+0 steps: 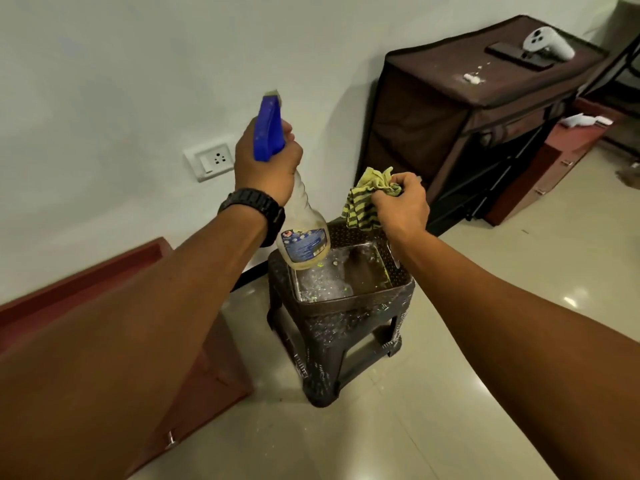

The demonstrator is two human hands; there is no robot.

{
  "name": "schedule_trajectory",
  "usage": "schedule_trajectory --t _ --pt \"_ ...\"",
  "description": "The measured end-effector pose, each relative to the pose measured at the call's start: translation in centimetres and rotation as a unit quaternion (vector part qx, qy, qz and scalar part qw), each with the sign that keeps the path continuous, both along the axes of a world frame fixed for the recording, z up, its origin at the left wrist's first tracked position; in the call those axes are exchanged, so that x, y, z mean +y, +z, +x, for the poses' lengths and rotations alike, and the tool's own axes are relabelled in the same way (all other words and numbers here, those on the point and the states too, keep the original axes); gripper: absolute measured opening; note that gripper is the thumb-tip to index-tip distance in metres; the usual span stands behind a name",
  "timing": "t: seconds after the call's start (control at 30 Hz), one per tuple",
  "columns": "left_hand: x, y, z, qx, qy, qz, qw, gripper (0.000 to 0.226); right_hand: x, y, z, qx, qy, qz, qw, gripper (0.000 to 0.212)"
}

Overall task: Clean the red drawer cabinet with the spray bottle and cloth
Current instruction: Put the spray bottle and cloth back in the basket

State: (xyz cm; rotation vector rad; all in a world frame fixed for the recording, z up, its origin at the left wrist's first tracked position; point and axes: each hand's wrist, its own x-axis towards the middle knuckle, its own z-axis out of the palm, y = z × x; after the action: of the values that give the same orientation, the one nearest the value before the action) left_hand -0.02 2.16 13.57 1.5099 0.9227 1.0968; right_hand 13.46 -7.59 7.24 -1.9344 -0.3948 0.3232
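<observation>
Stretching across the frame, a pale glossy tiled floor [485, 393] meets a white wall [121, 81] with a socket plate [209, 162]. A brown fabric wardrobe [446, 123] stands by the wall. The red drawer cabinet [204, 372] sits at lower left, partly hidden by the left forearm. A dark plastic stool [332, 341] stands between the arms. The left hand [265, 164] grips the blue-headed spray bottle [301, 233], tilted above the stool; the right hand [403, 204] clutches the yellow striped cloth [363, 200].

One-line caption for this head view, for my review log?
Left hand holds a spray bottle and right hand a striped cloth above a dark stool.
</observation>
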Motion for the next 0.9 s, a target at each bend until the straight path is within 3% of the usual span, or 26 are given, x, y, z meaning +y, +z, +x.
schedule_trajectory --t 0.17,0.4,0.77,0.9 --pt "0.0 -4.9 2.4 0.037 0.001 -0.015 0.999 0.024 -0.6 -4.4 2.9 -0.007 -0.008 -0.042 0.999 0.024" --pt "-0.4 -10.6 3.1 0.073 0.024 -0.002 0.997 0.024 -1.0 -9.3 3.3 -0.003 0.065 -0.08 0.995 0.022" --pt "0.1 -13.5 3.5 0.114 0.029 -0.001 0.993 0.028 -0.1 -15.3 3.7 -0.043 0.117 -0.228 0.966 0.024" --pt "0.3 -13.6 3.5 0.114 0.007 -0.007 0.993 0.032 0.2 -17.1 3.8 -0.057 0.157 -0.299 0.939 0.037"
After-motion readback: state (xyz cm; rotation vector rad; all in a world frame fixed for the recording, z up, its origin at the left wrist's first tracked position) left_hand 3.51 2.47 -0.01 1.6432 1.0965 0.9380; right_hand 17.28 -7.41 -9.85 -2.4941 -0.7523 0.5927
